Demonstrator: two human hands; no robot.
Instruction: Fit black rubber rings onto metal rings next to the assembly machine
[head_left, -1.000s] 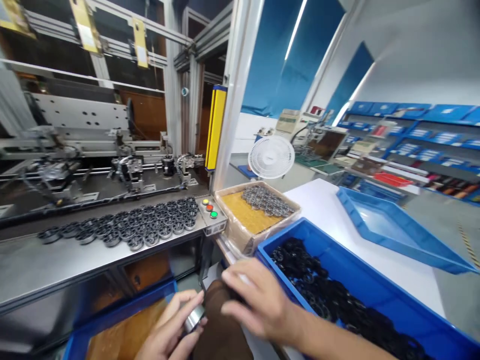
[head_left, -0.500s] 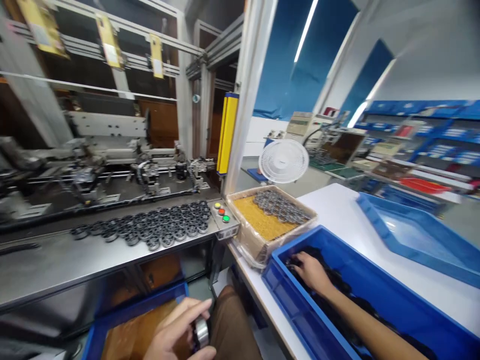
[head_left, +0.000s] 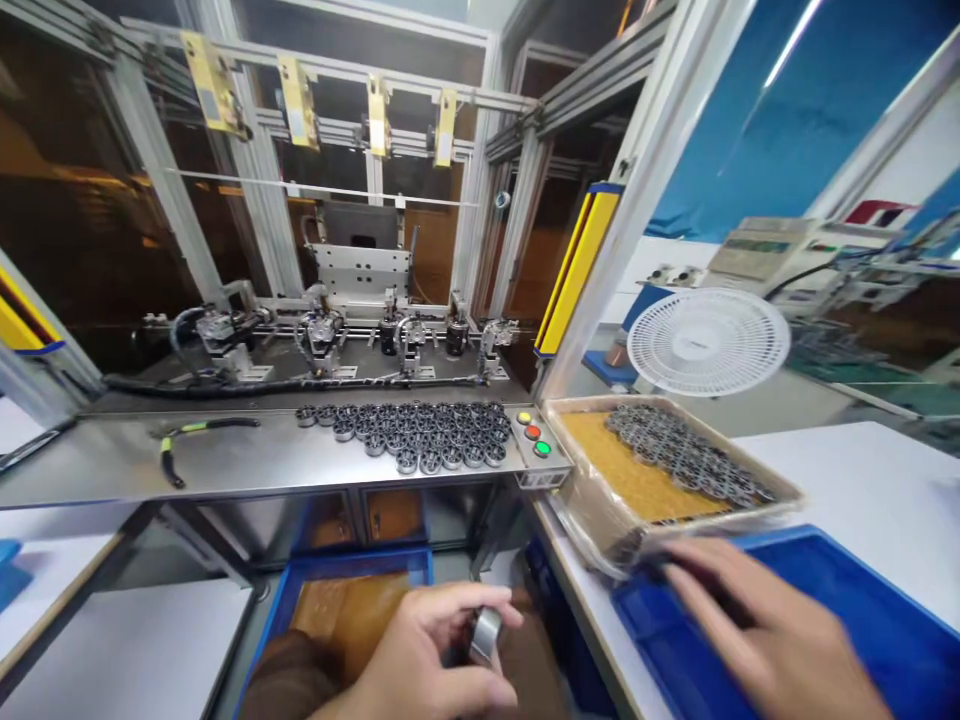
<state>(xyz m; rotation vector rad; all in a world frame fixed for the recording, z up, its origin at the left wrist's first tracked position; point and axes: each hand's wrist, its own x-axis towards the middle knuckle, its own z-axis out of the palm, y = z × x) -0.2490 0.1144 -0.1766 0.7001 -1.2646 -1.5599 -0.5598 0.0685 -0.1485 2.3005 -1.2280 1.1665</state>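
Low in the middle of the view, my left hand (head_left: 420, 660) grips a small shiny metal ring part (head_left: 485, 634) between thumb and fingers, above my lap. My right hand (head_left: 757, 630) is blurred at the lower right, over the near corner of the blue bin (head_left: 862, 620). Something dark shows under its fingers, but I cannot tell if it holds a part. Beside that bin stands a cardboard box (head_left: 592, 500) with a brown liner and several grey ring parts (head_left: 682, 450).
A steel machine shelf (head_left: 112, 465) carries a cluster of dark ring parts (head_left: 416, 430), pliers (head_left: 180, 440) and a three-button panel (head_left: 534, 435). Below it sits a blue crate (head_left: 352, 590). A white fan (head_left: 709, 340) and a yellow light curtain post (head_left: 577, 270) stand behind.
The view swung left toward the machine. My right hand came from my lap into the blue bin and now lies over its near corner. My left hand kept the metal ring.
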